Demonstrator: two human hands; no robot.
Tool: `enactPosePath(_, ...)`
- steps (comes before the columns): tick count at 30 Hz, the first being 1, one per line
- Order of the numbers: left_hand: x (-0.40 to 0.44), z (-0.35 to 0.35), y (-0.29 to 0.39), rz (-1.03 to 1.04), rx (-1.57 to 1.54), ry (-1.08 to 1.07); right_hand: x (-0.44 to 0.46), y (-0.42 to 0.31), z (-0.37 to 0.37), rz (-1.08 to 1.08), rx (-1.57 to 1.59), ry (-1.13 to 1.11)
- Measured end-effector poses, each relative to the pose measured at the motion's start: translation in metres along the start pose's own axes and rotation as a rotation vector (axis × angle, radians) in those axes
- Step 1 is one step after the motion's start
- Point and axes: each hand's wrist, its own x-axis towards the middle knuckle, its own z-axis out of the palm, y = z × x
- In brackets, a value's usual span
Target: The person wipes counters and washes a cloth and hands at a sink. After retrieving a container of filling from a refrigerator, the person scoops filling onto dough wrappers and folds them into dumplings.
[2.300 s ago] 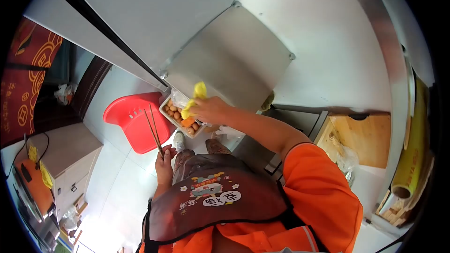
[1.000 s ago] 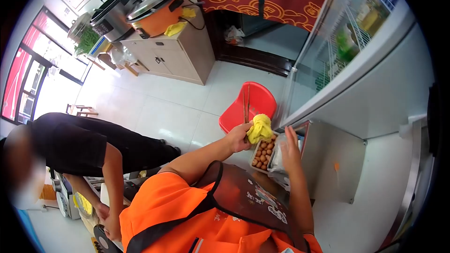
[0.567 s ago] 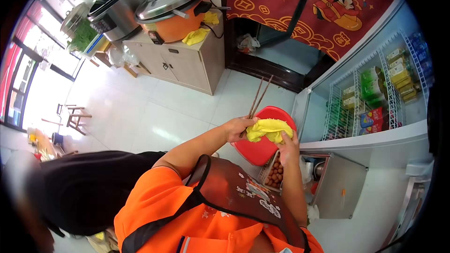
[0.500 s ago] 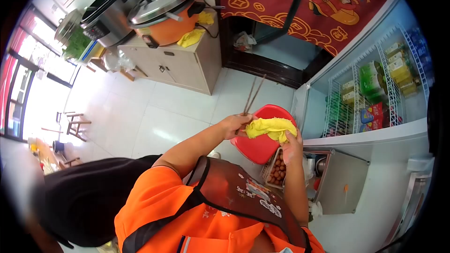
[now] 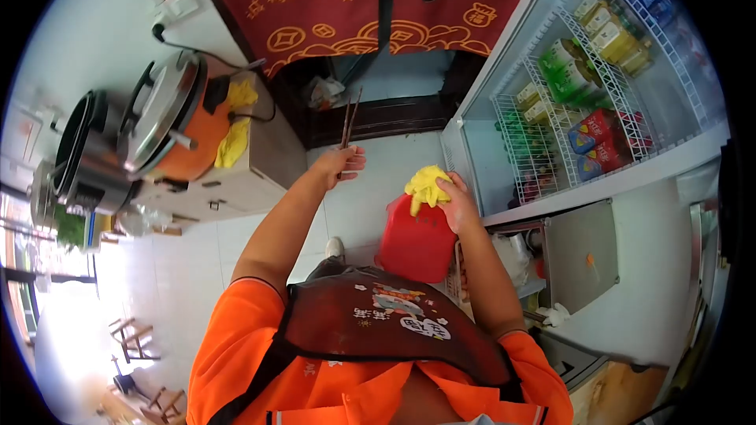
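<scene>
A pair of long brown chopsticks [image 5: 350,118] points up and away from my left hand [image 5: 339,167]. That hand grips them near their lower ends, its fingertips partly spread. My right hand [image 5: 459,205] is closed on a bunched yellow cloth [image 5: 428,185], which hangs loosely from the fingers. Under the cloth stands a red plastic stool [image 5: 417,248] with small holes in its top. The two hands are apart, with floor showing between them.
An open-front drinks fridge [image 5: 583,86] stands at the right. On the left, a cabinet [image 5: 264,142] bears an orange cooker [image 5: 177,126] and yellow cloths [image 5: 232,144]. A red door curtain [image 5: 315,8] hangs ahead. Wooden stools [image 5: 132,338] stand lower left.
My hands have parted: the left let go of the yellow cloth and moved left with the chopsticks, while the right keeps the cloth. The view has turned, and a dark-clothed person has left it.
</scene>
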Motion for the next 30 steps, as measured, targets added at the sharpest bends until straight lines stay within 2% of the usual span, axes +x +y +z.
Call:
enactPosePath(3,0.088,-0.030,0.045,0.055,0.099,-0.012,0.063,-0.011,0.023,-0.073,-0.068,0.070)
enactPosePath(5,0.107,-0.029,0.083,0.035,0.199,0.042,0.090,-0.015,0.037,-0.115,-0.119,0.104)
enactPosePath(9,0.159,-0.037,0.144,0.090,0.356,0.087,0.162,-0.046,0.088,-0.273,-0.462,0.007)
enactPosePath(12,0.205,-0.051,0.184,0.069,0.715,0.030,0.224,-0.077,0.133,-0.305,-0.743,-0.090)
enactPosePath(16,0.289,-0.073,0.221,0.341,1.199,0.077,0.321,-0.124,0.191,-0.282,-1.053,-0.120)
enactPosePath(18,0.325,-0.078,0.248,0.374,1.246,0.118,0.374,-0.155,0.212,-0.249,-1.155,-0.096)
enactPosePath(20,0.329,-0.068,0.311,0.074,1.267,0.067,0.441,-0.180,0.216,-0.269,-1.134,-0.036)
enactPosePath(21,0.359,-0.076,0.324,0.078,1.263,0.044,0.474,-0.195,0.215,-0.296,-1.103,-0.005)
enactPosePath(23,0.380,-0.086,0.360,0.091,1.191,-0.018,0.500,-0.254,0.220,-0.245,-0.831,0.082)
enactPosePath(26,0.447,-0.116,0.387,0.006,0.894,-0.147,0.658,-0.303,0.105,-0.096,-0.708,-0.023)
enactPosePath(28,0.498,-0.141,0.405,-0.085,0.561,-0.263,0.607,-0.374,0.122,-0.351,-0.485,0.220)
enactPosePath(29,0.515,-0.148,0.417,-0.154,0.356,-0.326,0.603,-0.402,0.118,-0.448,-0.438,0.272)
enactPosePath(30,0.478,-0.128,0.448,0.026,0.541,-0.177,0.600,-0.424,0.119,-0.542,-0.398,0.320)
